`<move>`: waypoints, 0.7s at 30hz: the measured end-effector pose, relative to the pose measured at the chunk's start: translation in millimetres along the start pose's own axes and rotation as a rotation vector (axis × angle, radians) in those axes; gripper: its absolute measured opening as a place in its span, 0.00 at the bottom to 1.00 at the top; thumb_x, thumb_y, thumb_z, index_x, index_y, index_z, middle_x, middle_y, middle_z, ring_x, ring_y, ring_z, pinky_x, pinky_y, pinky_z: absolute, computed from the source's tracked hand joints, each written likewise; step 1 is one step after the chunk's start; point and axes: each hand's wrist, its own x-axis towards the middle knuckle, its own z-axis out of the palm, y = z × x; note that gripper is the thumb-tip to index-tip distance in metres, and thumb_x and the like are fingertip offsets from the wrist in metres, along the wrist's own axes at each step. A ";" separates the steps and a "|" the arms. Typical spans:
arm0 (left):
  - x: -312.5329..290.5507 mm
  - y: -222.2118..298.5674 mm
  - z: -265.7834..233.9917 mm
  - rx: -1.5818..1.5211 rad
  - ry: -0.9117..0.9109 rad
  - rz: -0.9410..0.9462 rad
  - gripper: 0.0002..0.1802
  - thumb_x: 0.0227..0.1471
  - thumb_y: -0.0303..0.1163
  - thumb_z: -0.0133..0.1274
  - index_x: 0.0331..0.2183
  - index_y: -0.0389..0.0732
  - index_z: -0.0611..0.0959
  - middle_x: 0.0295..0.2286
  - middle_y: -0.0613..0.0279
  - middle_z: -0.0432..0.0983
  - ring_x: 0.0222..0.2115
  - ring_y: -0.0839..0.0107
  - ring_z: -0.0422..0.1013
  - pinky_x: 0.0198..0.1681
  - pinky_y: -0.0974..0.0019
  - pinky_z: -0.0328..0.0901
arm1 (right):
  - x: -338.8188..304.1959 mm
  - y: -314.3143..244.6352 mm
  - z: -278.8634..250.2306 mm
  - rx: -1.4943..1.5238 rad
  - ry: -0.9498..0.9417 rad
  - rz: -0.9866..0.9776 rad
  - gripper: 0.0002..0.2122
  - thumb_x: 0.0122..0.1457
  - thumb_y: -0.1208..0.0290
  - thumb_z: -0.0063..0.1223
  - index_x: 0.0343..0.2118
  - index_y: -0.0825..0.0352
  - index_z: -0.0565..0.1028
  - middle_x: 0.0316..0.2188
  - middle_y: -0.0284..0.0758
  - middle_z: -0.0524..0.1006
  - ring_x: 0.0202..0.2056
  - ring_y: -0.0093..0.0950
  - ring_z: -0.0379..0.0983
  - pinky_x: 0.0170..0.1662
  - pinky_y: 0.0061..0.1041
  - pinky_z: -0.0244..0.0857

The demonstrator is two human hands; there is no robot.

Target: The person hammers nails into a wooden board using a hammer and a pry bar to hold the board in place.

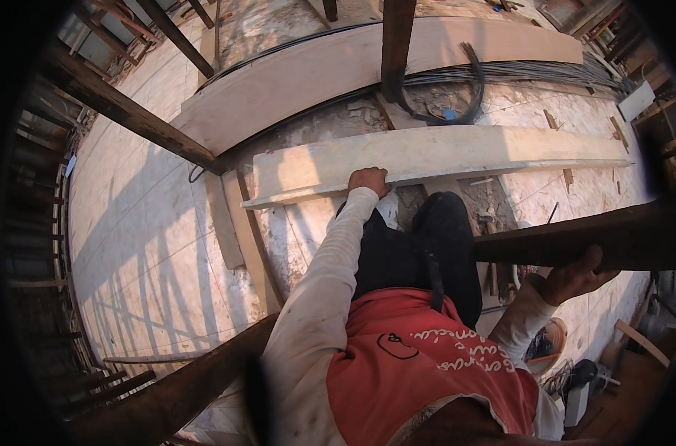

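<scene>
My left hand [368, 180] is closed over the near edge of a long pale wooden board [442, 152], which lies crosswise in front of my knees. The board has a narrow ledge along its near side, like an L-shaped formwork panel. To the right, my right hand [576, 277] is against the lower side of a dark timber post [583, 236]. Its thumb lies over the wood, and the fingers are partly hidden. A hammer [486, 221] seems to lie on the floor between my right knee and the board.
Beyond the board lie a wide plywood strip [293, 93] and a bundle of dark rebar [516, 72]. Timber props [130, 108] stand at the left, and another post [396, 52] rises ahead. Loose planks [252, 245] lie left of my legs. An orange bucket [550, 346] stands lower right.
</scene>
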 end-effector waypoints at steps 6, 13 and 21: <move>0.2 2.2 2.2 -0.011 -0.015 0.014 0.19 0.47 0.45 0.57 0.40 0.47 0.83 0.38 0.58 0.80 0.41 0.60 0.76 0.43 0.56 0.71 | 1.2 0.1 2.0 -0.024 0.012 -0.017 0.41 0.50 0.45 0.63 0.58 0.72 0.60 0.52 0.43 0.68 0.50 0.36 0.68 0.51 0.34 0.68; -20.9 10.0 26.6 0.035 0.104 0.078 0.12 0.49 0.35 0.53 0.37 0.45 0.82 0.34 0.58 0.79 0.37 0.59 0.77 0.40 0.56 0.71 | -2.6 1.6 3.1 0.042 0.005 -0.062 0.35 0.54 0.54 0.62 0.58 0.72 0.61 0.52 0.42 0.68 0.50 0.35 0.69 0.53 0.33 0.66; -27.9 6.0 45.6 0.086 0.204 0.096 0.16 0.49 0.37 0.55 0.42 0.47 0.80 0.36 0.61 0.78 0.38 0.61 0.76 0.40 0.57 0.70 | -2.5 4.9 -3.6 -0.010 -0.006 -0.087 0.37 0.54 0.54 0.63 0.60 0.71 0.58 0.54 0.42 0.67 0.54 0.35 0.66 0.56 0.34 0.62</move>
